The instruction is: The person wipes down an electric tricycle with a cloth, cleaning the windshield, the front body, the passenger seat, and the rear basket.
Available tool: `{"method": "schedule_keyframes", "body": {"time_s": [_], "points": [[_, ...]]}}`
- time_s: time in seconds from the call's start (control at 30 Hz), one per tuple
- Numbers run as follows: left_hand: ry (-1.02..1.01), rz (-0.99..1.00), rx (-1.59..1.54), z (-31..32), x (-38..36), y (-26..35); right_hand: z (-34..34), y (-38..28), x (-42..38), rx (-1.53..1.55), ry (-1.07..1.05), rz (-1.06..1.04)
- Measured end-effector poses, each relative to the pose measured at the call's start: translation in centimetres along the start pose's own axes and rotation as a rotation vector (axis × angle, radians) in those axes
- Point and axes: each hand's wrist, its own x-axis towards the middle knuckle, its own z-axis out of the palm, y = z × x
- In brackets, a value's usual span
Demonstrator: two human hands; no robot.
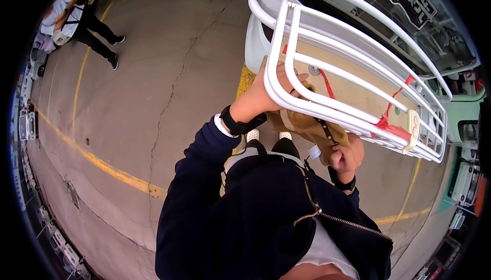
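A white metal tube rack [340, 70] stands before me, fixed at the front of a vehicle. My left hand [276, 85] is at the rack's near left corner, partly behind a tube, its fingers curled at the upper end of a mustard-brown cloth [327, 129]. The cloth hangs bunched beneath the rack's near rail, with a dark studded strap [325, 130] and a small white tag [314, 151] on it. Closed in a fist, my right hand [349, 154] grips the cloth's lower right end. Part of the cloth is hidden behind the rails.
Red ribbon [383, 121] and a cream plastic piece [412, 130] are on the rack. Behind it is the vehicle's windshield [409, 4] with lettering. Another person [76, 21] stands at upper left. Yellow lines [102, 165] cross the concrete floor; parked vehicles line the edges.
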Motion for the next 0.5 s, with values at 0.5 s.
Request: {"method": "schedule_keyframes", "body": {"time_s": [0.5], "points": [[0.419,-0.496,-0.398,-1.4,-1.7,-3.2,5.6,-4.9,-0.5,-0.595,-0.179,0.315]]}}
